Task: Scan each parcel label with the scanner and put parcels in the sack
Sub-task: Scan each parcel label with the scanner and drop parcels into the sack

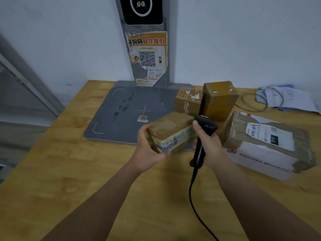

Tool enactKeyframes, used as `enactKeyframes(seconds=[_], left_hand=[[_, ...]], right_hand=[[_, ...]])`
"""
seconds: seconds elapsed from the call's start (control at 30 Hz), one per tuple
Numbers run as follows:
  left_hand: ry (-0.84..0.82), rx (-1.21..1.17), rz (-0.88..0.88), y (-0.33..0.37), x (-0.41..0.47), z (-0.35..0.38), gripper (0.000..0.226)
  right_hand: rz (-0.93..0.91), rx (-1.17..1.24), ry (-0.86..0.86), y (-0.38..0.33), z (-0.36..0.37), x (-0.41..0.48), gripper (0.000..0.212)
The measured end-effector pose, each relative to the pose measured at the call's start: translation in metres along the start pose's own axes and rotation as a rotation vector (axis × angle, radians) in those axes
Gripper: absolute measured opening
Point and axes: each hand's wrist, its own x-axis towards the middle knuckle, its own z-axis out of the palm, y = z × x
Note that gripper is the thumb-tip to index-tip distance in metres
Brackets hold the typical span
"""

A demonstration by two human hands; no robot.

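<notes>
My left hand (145, 152) grips a small brown cardboard parcel (171, 131) above the wooden table, its labelled long side turned towards me. My right hand (207, 145) holds a black corded handheld scanner (204, 136) by the handle, its head just right of the parcel and close to it. A large taped parcel (267, 145) with a white barcode label lies on the table to the right. Two smaller brown boxes stand behind: one printed box (186, 101) and one taller box (219, 100). No sack is in view.
A grey scanning stand's flat base (121, 112) lies on the wooden table (69, 171), its post (147, 54) bearing an orange QR poster against the white wall. Papers and a looped cable (281, 100) lie at the far right. The scanner's cord trails towards me.
</notes>
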Motion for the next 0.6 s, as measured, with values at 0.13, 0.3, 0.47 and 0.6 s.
enactKeyframes(seconds=[0.13,0.3,0.47,0.6], left_hand=[[-0.011,0.042,0.167,0.008,-0.031,0.020,0.098],[-0.040,-0.064,0.102,0.023,-0.059,0.024,0.083],[-0.025,-0.555,-0.426,0.046,-0.073,0.028,0.066],[0.139,-0.452,-0.238,0.047,-0.086,0.027,0.067]], right_hand=[[-0.006,0.142,-0.022,-0.003,-0.012,-0.029,0.048],[-0.168,0.147,-0.024,0.006,-0.023,-0.058,0.025],[-0.300,0.067,-0.169,0.021,-0.038,-0.085,0.031],[-0.253,-0.044,-0.134,0.017,-0.049,-0.093,0.028]])
